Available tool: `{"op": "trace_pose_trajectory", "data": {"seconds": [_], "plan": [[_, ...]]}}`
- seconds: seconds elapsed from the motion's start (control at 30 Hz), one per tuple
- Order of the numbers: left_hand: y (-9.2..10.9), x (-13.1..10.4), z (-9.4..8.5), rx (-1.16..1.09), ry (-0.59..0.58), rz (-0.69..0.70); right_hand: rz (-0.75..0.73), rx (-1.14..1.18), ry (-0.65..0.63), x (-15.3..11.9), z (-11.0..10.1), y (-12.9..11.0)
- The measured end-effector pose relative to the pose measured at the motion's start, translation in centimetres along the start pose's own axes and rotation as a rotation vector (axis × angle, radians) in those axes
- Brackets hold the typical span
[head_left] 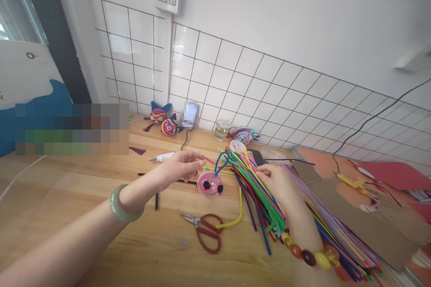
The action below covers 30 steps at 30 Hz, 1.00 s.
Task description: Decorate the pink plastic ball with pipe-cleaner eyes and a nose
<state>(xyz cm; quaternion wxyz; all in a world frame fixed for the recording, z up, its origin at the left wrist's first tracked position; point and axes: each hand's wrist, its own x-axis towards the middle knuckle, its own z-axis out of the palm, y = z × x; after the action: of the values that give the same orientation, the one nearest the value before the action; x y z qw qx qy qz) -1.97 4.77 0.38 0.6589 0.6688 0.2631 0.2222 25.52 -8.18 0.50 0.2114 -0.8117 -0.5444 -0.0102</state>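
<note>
Pink ornament (213,181) just beside left grip (183,164).

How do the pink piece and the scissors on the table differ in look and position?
The pink piece is rounded, with black spots and a blue loop; the scissors are elongated, with metal blades and red handles.

The pink piece is beside the left hand; the scissors lie nearer the camera.

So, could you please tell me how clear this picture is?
Head view: light bright, shadows soft; head view: pixelation masks a left-hand block and a patch by the wall; head view: red-handled scissors fairly crisp, yellow glue gun seemingly softer.
</note>
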Motion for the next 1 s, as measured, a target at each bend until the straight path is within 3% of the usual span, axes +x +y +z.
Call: {"op": "trace_pose_trajectory", "data": {"seconds": [0.17, 0.27, 0.4, 0.63, 1.0], "plan": [[-0.7, 0.3, 0.2, 0.029, -0.075, 0.059, 0.028, -0.122, -0.002, -0.1, 4.3, 1.2], [-0.8, 0.3, 0.4, 0.053, -0.110, 0.083, 0.016, -0.196, 0.012, -0.2, 5.7, 1.5], [-0.8, 0.2, 0.6, 0.083, -0.133, 0.104, -0.021, -0.276, 0.048, -0.5, 6.5, 1.9], [-0.7, 0.0, 0.8, 0.098, -0.213, 0.088, -0.105, -0.341, 0.003, -2.1, 7.4, 1.8], [-0.7, 0.2, 0.7, 0.137, -0.189, 0.094, -0.102, -0.367, 0.091, -2.0, 7.9, 1.3]]}}
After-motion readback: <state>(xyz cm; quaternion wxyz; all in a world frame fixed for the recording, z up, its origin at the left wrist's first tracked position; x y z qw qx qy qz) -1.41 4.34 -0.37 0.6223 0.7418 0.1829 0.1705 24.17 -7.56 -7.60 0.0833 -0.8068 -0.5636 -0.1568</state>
